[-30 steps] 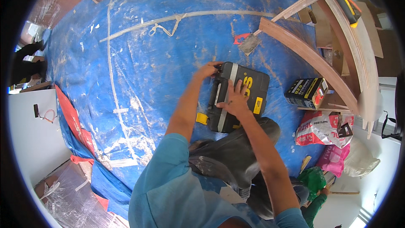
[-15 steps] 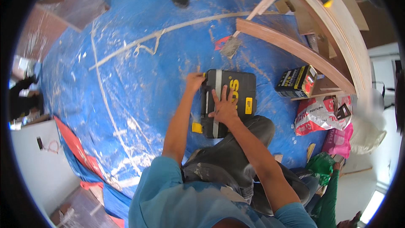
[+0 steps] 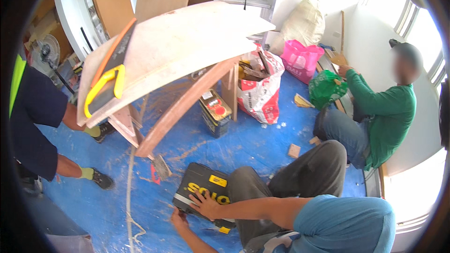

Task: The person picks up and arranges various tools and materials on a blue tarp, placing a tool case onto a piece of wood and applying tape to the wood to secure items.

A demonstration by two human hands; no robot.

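A black hard-plastic tool case (image 3: pixel 192 177) with yellow lettering, a yellow label and a grey tape strip lies flat on the floor against my knee. My right hand (image 3: pixel 206 205) rests on its lid, palm down with the fingers spread. At the case's near left corner my left hand (image 3: pixel 178 217) grips the edge, its fingers curled and partly hidden. A yellow latch (image 3: pixel 224 229) sticks out at the side of the case near my leg.
A curved wooden panel (image 3: pixel 178 33) carries a handsaw (image 3: pixel 108 82). Beneath it stand a tin (image 3: pixel 215 115) and a red-and-white sack (image 3: pixel 260 98). A person in green (image 3: pixel 386 105) sits at right by a green bag (image 3: pixel 328 89); another person (image 3: pixel 40 112) stands at left. Blue sheeting (image 3: pixel 262 152) covers the floor.
My view has swung to the right and up, bringing the two people and the wooden panel into fuller view. Both hands stay at the case, the right one still flat on its lid.
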